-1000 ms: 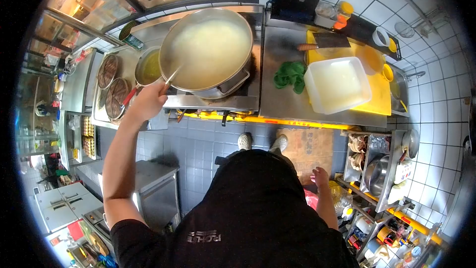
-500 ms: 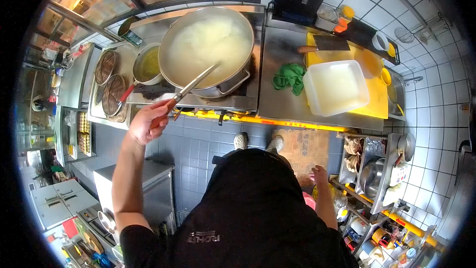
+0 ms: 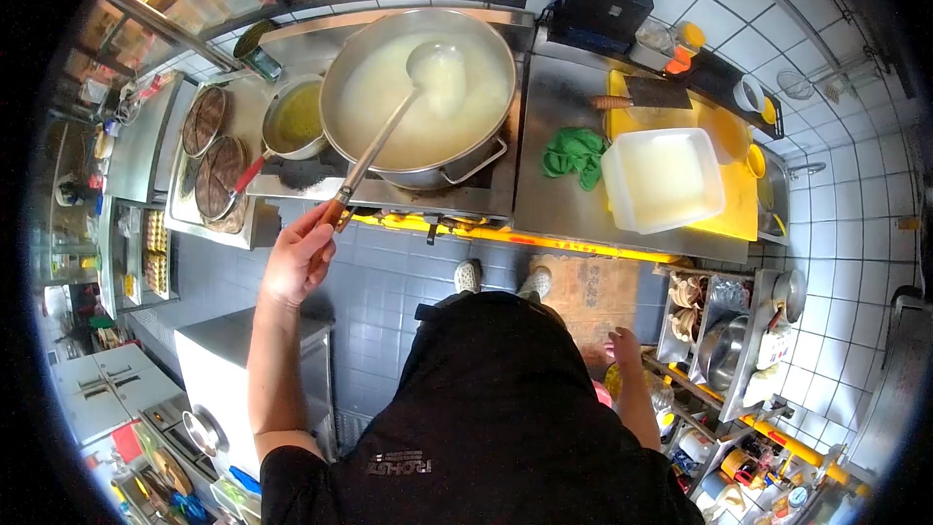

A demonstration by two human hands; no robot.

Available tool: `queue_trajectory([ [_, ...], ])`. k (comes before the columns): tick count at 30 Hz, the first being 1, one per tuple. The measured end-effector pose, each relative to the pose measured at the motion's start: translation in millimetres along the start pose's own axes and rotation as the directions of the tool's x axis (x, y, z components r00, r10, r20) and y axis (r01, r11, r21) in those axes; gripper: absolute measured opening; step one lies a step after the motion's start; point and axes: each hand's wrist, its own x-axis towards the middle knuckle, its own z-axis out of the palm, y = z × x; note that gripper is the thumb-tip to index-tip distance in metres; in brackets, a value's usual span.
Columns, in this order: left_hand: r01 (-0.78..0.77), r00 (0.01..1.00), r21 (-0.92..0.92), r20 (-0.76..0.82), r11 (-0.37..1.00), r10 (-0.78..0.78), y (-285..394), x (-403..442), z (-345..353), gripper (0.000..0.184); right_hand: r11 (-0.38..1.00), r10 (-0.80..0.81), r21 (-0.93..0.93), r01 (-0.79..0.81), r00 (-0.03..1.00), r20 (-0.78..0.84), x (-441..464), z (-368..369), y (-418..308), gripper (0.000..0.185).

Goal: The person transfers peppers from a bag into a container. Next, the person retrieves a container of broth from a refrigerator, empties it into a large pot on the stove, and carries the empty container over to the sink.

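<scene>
My left hand (image 3: 301, 262) is closed around the wooden grip of a long-handled ladle (image 3: 387, 133). The metal handle slants over the rim of a large pot (image 3: 328, 126), and the ladle's round bowl is at the surface of the pale, cloudy liquid inside. Left of that pot, a smaller red-handled pan (image 3: 296, 148) holds yellowish-green liquid. My right hand (image 3: 624, 344) hangs low at my side near the shelving, its fingers loosely apart and holding nothing that I can see.
On the right counter, a white plastic tub (image 3: 614, 175) overlaps a yellow board (image 3: 736, 224). Near it lie a green cloth (image 3: 573, 156) and a cleaver (image 3: 656, 92). Two round strainers (image 3: 222, 175) rest at the left. A yellow pipe (image 3: 583, 245) runs along the counter front.
The ladle's bowl, hidden in the liquid before, now shows at the surface farther back in the pot. My left hand has shifted slightly right and toward me. The right hand hangs much as before.
</scene>
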Motion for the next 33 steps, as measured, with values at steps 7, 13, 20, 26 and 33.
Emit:
queue_trajectory([
  [7,-0.261,0.941,0.428,-0.086,0.865,0.327,-27,35,-25,0.046,1.0,-0.024,0.017,0.023,1.0,0.014,-21,16,-14,0.049],
  [13,-0.383,0.839,0.741,0.03,0.551,0.543,-22,56,3,0.042,0.999,-0.027,0.031,0.029,0.998,-0.053,-41,27,-11,0.047],
  [20,-0.338,0.753,0.939,0.235,0.055,0.615,-15,84,25,0.039,0.991,-0.031,0.12,0.058,0.976,-0.215,-75,15,-61,0.045],
  [26,-0.291,0.73,0.946,0.317,-0.144,0.605,-14,102,42,0.04,0.93,-0.206,0.217,0.296,0.911,-0.357,-45,-22,-90,0.039],
  [33,-0.153,0.813,0.974,0.219,-0.165,0.54,-2,79,70,0.051,0.817,-0.513,-0.129,0.562,0.605,-0.609,42,-103,-156,0.033],
])
